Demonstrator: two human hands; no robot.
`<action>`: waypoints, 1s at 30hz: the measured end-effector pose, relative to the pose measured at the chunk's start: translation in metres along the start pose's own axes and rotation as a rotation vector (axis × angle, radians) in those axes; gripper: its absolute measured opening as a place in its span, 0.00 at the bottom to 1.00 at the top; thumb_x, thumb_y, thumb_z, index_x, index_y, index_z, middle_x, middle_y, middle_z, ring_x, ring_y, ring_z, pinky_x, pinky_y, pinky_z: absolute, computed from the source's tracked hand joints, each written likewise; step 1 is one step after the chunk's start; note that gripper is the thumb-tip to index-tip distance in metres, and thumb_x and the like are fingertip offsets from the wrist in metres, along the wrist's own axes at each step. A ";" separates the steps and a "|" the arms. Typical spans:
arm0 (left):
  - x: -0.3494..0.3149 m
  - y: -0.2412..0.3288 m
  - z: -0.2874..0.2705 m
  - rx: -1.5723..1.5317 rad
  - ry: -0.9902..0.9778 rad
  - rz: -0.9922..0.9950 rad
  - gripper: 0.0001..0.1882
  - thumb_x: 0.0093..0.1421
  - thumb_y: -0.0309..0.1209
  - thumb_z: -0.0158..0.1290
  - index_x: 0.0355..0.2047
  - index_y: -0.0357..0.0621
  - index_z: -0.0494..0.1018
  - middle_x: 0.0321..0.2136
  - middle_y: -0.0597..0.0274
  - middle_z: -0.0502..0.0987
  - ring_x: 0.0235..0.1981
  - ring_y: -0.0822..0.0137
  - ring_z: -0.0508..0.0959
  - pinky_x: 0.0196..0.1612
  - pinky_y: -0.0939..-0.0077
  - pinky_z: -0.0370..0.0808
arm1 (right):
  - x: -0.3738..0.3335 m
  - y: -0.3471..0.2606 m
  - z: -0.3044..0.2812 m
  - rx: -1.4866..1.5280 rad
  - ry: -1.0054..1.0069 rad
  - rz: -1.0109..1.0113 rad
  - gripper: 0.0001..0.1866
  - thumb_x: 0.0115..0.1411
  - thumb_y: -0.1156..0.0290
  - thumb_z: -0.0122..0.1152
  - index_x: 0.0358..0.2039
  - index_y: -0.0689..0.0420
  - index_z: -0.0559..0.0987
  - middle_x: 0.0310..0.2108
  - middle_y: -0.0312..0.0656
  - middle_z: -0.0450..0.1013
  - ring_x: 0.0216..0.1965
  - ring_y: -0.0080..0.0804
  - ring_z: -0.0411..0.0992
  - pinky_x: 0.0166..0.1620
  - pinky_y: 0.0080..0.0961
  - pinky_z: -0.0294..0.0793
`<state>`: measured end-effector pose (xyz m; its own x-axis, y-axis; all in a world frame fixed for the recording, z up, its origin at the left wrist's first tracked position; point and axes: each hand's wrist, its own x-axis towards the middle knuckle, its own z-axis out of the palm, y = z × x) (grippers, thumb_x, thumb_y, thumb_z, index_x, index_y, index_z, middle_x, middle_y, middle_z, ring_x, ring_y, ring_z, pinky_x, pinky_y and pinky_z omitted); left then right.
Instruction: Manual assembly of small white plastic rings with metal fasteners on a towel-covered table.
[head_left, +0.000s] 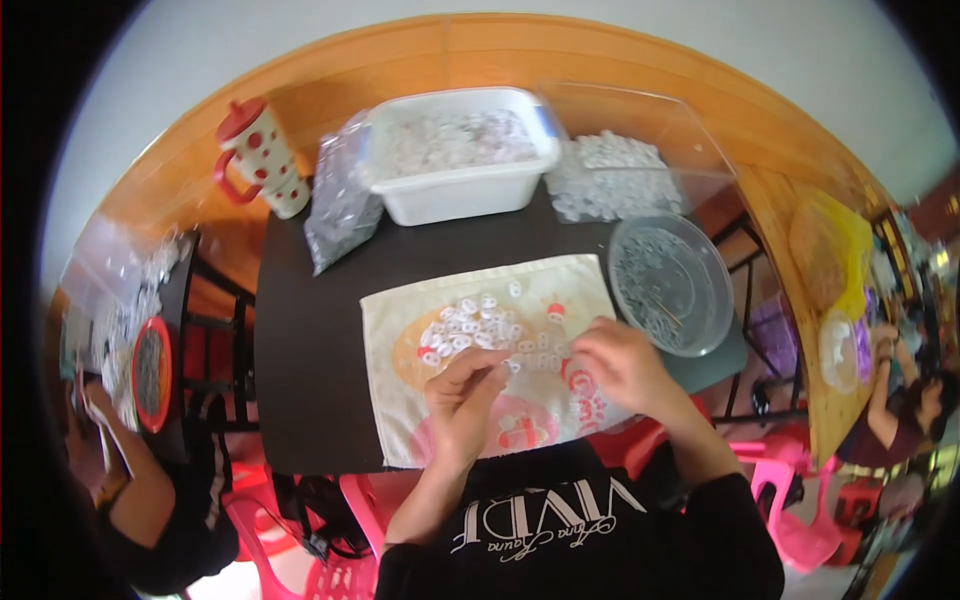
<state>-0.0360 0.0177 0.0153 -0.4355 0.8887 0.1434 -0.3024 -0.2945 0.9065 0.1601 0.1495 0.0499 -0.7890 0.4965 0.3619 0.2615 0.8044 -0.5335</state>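
Note:
Over a cream printed towel [385, 335] on the dark table, both my hands work close together. My left hand [460, 400] is closed in a pinch, thumb and forefinger meeting at a tiny whitish piece too small to name. Opposite it, my right hand [620, 365] has its fingers curled together; what they hold, if anything, cannot be made out. Just beyond my left fingertips lies a loose pile of small white oval plastic pieces with holes [468, 325]. Several translucent pieces [541, 358] lie on the towel between my hands.
A round clear tub [710, 285] of grey metal pins stands right. Behind are a white bin [460, 190] of pale pieces, a clear box [620, 180] of white pieces, a plastic bag [342, 200] and a spotted tumbler [265, 160]. Other people sit at both sides.

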 end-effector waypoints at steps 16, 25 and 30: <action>-0.013 -0.003 0.006 0.042 0.013 -0.085 0.11 0.57 0.12 0.53 0.40 0.31 0.79 0.33 0.60 0.79 0.31 0.75 0.76 0.33 0.84 0.71 | -0.018 0.000 0.030 0.029 -0.122 0.081 0.06 0.50 0.76 0.61 0.30 0.60 0.76 0.30 0.47 0.68 0.33 0.52 0.71 0.37 0.42 0.72; -0.018 0.002 0.013 0.006 0.024 -0.175 0.09 0.57 0.12 0.56 0.38 0.32 0.79 0.31 0.61 0.79 0.27 0.75 0.76 0.29 0.83 0.73 | -0.015 -0.008 0.025 1.094 0.243 0.518 0.02 0.62 0.83 0.59 0.35 0.67 0.78 0.29 0.38 0.76 0.28 0.17 0.74 0.30 0.14 0.72; -0.019 0.004 0.020 -0.028 -0.040 -0.233 0.11 0.56 0.11 0.56 0.39 0.32 0.79 0.32 0.60 0.78 0.28 0.76 0.76 0.29 0.84 0.73 | -0.014 -0.022 0.029 1.115 0.262 0.470 0.03 0.60 0.85 0.59 0.35 0.67 0.78 0.29 0.39 0.77 0.29 0.18 0.74 0.32 0.15 0.71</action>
<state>-0.0118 0.0062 0.0244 -0.3176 0.9468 -0.0521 -0.4144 -0.0892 0.9057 0.1493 0.1152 0.0343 -0.5781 0.8153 0.0330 -0.2285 -0.1230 -0.9658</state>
